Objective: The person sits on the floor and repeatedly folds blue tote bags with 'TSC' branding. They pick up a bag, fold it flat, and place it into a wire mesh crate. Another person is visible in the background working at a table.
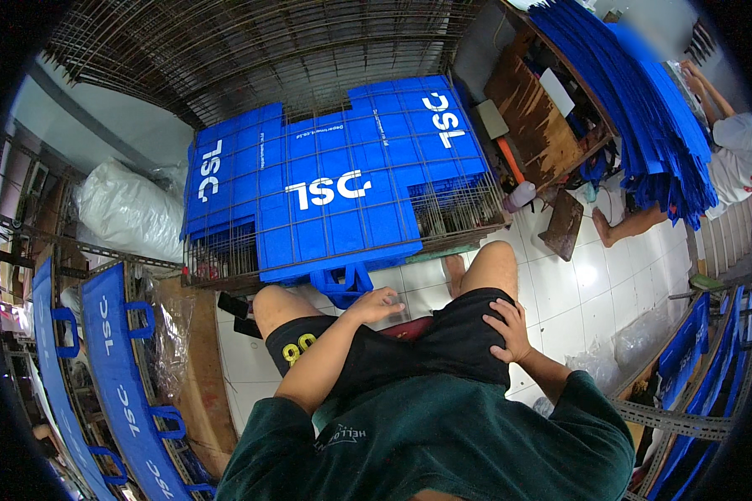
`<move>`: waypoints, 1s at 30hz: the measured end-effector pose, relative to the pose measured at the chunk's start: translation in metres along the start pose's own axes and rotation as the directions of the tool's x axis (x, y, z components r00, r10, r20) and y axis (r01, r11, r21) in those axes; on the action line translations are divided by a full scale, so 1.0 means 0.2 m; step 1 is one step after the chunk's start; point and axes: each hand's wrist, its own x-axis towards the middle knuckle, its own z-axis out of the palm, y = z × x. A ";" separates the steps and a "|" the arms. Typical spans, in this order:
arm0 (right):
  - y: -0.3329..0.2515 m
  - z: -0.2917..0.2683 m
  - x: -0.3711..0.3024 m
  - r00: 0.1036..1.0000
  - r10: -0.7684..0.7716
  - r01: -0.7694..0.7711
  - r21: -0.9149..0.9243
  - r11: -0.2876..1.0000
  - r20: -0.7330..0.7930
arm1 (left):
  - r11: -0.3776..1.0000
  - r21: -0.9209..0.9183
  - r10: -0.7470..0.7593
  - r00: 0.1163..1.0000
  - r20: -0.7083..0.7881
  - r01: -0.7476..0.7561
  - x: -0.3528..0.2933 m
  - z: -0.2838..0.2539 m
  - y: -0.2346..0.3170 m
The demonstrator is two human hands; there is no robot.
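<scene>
My left hand (376, 306) hovers over my lap with its fingers loosely stretched and nothing in them. It is close to the blue handle strap (341, 286) at the near edge of the rack. My right hand (507, 328) lies with spread fingers on my right thigh, holding nothing. Ahead of my knees, flat blue fabric bag panels (334, 221) with white print lie on a wire drying rack (455, 213). Thin wires of a rack layer cross over the printed panels. More wire layers (251, 50) are raised behind them.
At the left stand long boards with blue printed fabric (113, 351) and a large white plastic bundle (129, 209). At the right, blue sheets (635, 108) hang beside a co-worker (735, 154). A metal frame (677, 420) with blue panels is at lower right, near clear plastic (622, 346).
</scene>
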 end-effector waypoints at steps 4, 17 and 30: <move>0.00 0.01 -0.01 1.000 0.002 -0.002 0.004 1.000 0.005 | 1.000 0.003 -0.005 1.000 -0.005 0.005 0.00 0.01 -0.01; 0.00 0.00 0.00 1.000 -0.006 0.006 0.001 1.000 0.000 | 0.999 -0.007 -0.035 0.999 0.000 0.035 0.00 0.00 0.00; 0.00 -0.01 0.00 1.000 -0.009 0.009 0.009 1.000 0.013 | 1.000 -0.005 -0.007 1.000 -0.008 0.007 0.00 0.00 0.00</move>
